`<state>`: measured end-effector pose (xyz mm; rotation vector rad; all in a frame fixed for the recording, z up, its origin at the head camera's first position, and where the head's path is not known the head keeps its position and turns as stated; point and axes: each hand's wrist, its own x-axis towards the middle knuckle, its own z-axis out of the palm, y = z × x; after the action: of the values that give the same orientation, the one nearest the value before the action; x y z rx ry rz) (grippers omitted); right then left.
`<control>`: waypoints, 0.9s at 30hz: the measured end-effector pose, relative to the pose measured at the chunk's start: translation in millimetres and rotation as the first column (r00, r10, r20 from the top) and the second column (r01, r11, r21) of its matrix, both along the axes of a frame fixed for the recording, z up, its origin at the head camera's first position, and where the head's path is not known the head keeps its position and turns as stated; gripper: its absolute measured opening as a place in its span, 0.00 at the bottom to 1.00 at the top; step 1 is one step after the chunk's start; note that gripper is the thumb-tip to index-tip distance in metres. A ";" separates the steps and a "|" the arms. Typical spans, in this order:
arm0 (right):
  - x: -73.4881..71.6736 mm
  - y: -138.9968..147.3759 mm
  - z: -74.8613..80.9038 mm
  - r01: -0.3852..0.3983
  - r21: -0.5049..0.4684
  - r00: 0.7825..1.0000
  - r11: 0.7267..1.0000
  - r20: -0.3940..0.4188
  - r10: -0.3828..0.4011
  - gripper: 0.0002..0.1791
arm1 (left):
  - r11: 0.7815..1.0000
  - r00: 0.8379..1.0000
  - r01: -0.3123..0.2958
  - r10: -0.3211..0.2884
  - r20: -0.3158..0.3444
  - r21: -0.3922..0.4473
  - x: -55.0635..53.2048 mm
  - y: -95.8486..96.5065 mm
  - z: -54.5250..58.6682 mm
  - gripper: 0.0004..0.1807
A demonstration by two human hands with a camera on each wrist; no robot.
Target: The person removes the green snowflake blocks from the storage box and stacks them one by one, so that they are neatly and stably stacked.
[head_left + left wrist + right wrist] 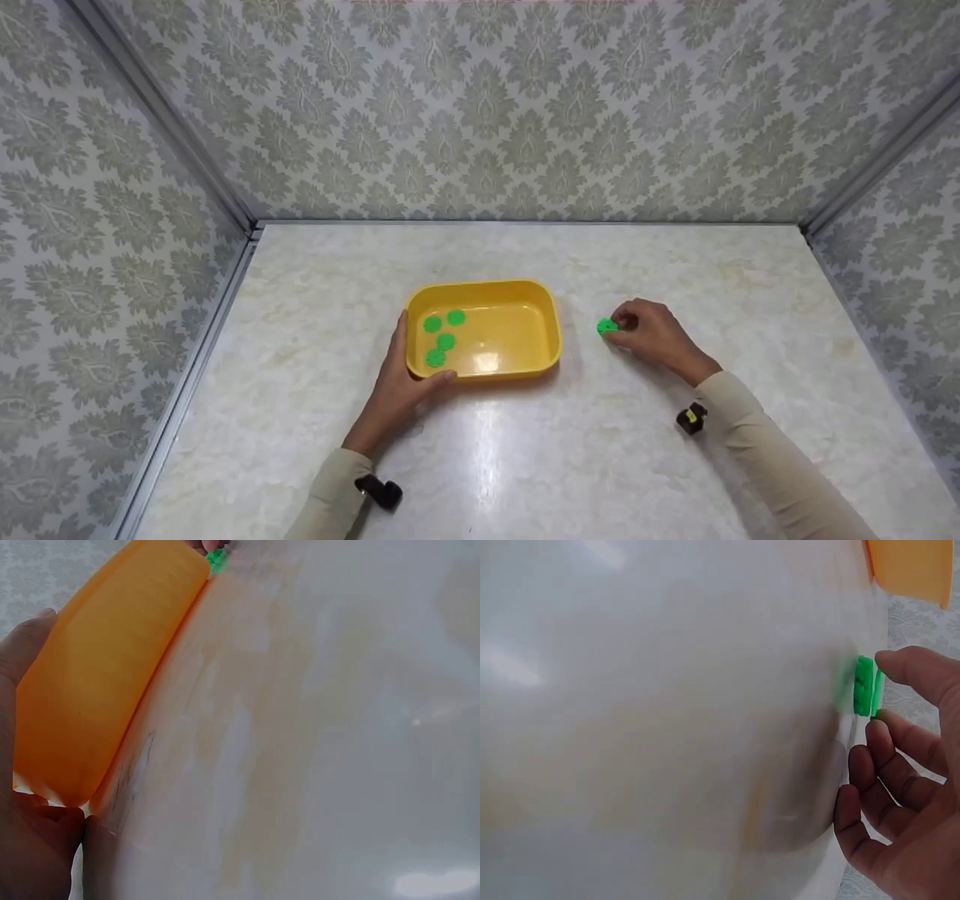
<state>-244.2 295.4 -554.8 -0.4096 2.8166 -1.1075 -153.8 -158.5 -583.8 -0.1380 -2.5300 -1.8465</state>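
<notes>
A yellow rectangular plastic tub (517,341) stands mid-table, with several green notched discs (456,317) lying in its left part. My left hand (405,386) grips the tub's near left corner, thumb at the front rim and fingers along the left wall. To the right of the tub, my right hand (651,331) pinches a green notched disc (607,327) between thumb and fingers. Seen from the right wrist, a thin green disc (878,690) sits between thumb and fingertip, with a thicker green piece (863,686) close beneath it, low at the table surface.
The pale marbled tabletop (585,465) surrounds the tub. Patterned wall panels (480,112) border the table at the back and on both sides, with metal strips (176,112) at the corners. A dark strap (380,492) hangs at the left wrist, another dark band (691,418) at the right.
</notes>
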 end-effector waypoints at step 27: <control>0.1 -10.7 30.0 -0.040 -0.031 0.998 0.999 -0.044 0.039 0.22 | 1.000 1.000 -0.001 0.001 0.022 0.008 1.7 0.3 1.5 0.72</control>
<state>-244.1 284.7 -524.8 -0.4958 2.8186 -1.1507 -152.1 -158.2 -582.3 -0.1172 -2.5363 -1.8672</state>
